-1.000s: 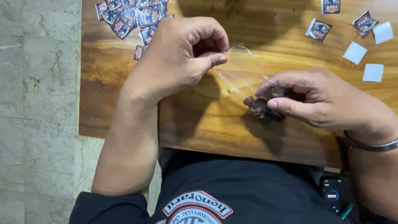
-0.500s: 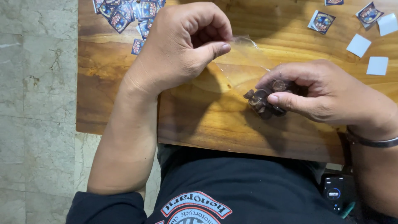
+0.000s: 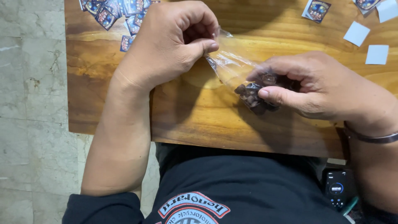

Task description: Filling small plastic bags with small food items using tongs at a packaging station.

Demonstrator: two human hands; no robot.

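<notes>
L hand point(image 3: 172, 45) pinches clear bag point(image 3: 232, 62) top; R hand point(image 3: 319, 89) grips brown bits point(image 3: 253, 95) — near table point(image 3: 199, 120) front edge.

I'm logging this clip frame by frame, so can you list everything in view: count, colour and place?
Clear plastic bag: one, transparent, stretched between both hands above the table.
Small brown lumps: a cluster, dark brown, in the bag's lower end by the right fingers.
Printed paper squares: a pile, mostly blue, top left; a few more top right.
Blank white squares: about three, top right.
Wooden table: one, brown, glossy.
Marble floor: grey, on the left.
Dark device with lit screen: one, bottom right.
Left hand: pinching the bag's top.
Right hand: gripping the filled end; metal bracelet on its wrist.
</notes>
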